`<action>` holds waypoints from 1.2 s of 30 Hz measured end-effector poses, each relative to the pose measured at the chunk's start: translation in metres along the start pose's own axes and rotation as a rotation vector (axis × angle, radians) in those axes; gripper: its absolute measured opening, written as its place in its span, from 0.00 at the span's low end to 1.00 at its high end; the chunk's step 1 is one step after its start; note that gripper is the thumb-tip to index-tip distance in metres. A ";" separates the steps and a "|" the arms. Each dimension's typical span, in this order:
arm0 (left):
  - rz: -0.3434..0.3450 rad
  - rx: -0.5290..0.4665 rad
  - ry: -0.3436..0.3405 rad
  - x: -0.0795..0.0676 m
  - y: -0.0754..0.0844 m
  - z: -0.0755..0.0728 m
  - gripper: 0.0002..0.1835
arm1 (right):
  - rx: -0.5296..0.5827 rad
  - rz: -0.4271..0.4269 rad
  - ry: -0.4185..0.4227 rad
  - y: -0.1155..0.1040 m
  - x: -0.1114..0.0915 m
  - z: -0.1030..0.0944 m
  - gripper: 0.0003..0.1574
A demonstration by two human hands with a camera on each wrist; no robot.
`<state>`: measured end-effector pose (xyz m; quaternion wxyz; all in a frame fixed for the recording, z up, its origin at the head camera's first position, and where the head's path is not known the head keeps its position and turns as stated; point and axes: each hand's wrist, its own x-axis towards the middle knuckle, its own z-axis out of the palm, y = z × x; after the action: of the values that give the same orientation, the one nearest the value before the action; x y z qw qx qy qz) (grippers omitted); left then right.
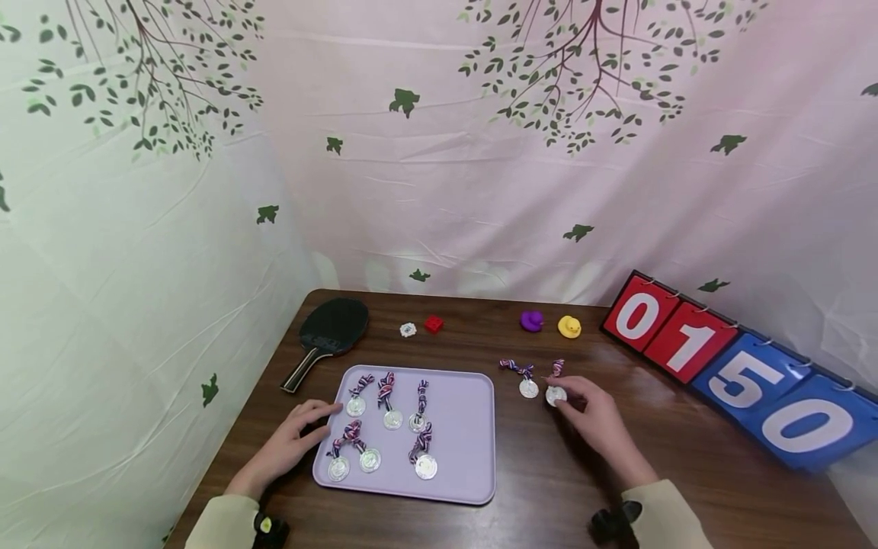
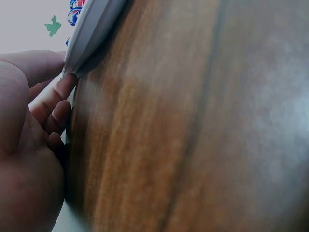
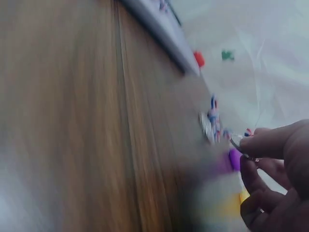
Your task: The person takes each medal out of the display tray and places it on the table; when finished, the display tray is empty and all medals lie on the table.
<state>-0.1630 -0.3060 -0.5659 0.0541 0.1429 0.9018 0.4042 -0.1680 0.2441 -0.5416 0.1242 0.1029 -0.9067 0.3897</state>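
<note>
My right hand pinches a silver medal between thumb and fingers, its knotted striped ribbon trailing behind it. Just left of that, another silver medal lies on the table with its bunched ribbon. My left hand touches the left rim of a lilac tray with its fingertips. On the tray's left and middle part are several silver medals with knotted red, white and blue ribbons, such as the medal at the front. In the right wrist view the held medal appears edge-on.
A black table tennis bat lies at the back left. Behind the tray sit a small white piece and a red block. Purple duck and yellow duck stand behind the right hand. A flip scoreboard lines the right side.
</note>
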 end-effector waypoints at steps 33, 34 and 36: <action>0.028 -0.029 0.002 -0.001 0.004 -0.001 0.19 | -0.186 -0.231 0.019 -0.034 -0.003 0.033 0.10; 0.029 -0.030 0.002 0.000 0.004 -0.001 0.19 | -0.169 -0.269 -0.003 -0.042 -0.005 0.039 0.10; 0.030 -0.031 0.004 0.000 0.002 0.000 0.19 | -0.141 -0.341 -0.058 -0.057 -0.009 0.050 0.11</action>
<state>-0.1622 -0.3046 -0.5640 0.0484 0.1550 0.8933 0.4191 -0.1511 0.1696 -0.5392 0.1694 0.2574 -0.9044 0.2952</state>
